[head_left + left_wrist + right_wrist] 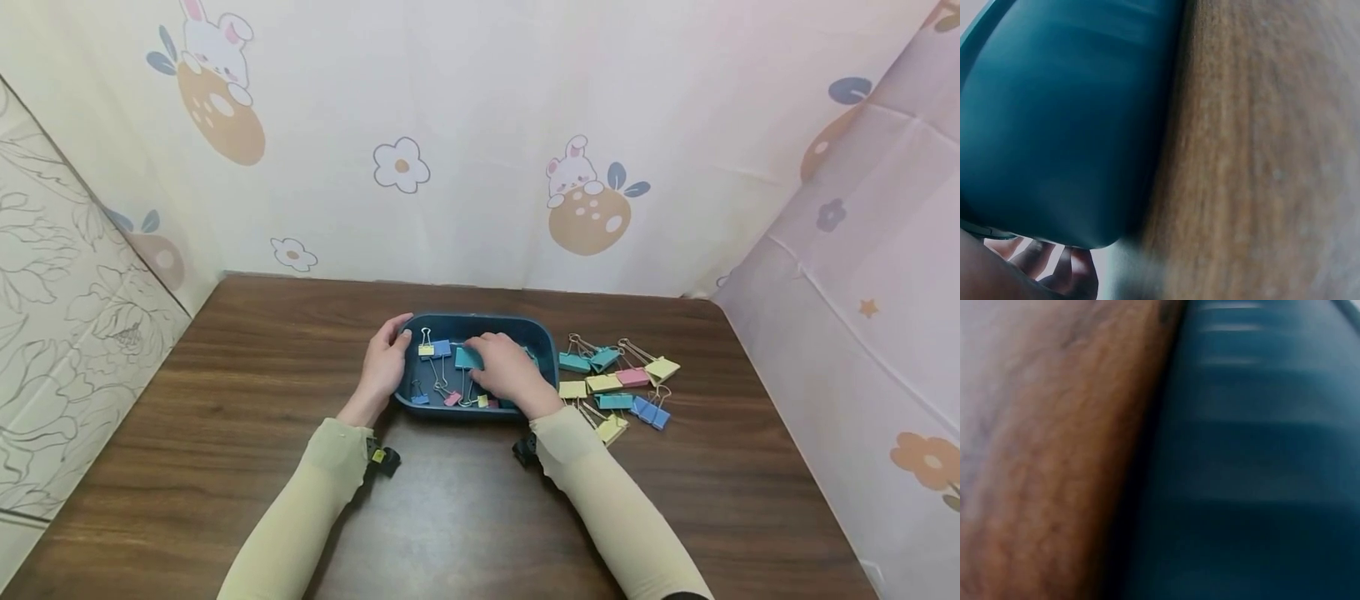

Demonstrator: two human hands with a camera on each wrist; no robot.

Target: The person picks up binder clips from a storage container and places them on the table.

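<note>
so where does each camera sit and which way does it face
Head: worn on the head, facing forward and down at a dark teal rectangular tray, colourful metal binder clips and a brown wooden table; left hand, right hand and pale sleeves show.
Left wrist: on that wrist, facing the tray's outer side and the table; fingers show.
Right wrist: on that wrist, blurred, facing along the tray's outer side; no hand shows.
Both wrist views share the tray and table.

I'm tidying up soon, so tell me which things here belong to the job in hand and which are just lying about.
Seemingly part of the job:
blue tray, gripped by the left hand
teal clip at the right hand
other clips in the tray
probably the loose clips beside it

Seemingly just surroundings:
wooden table
printed cloth behind it
</note>
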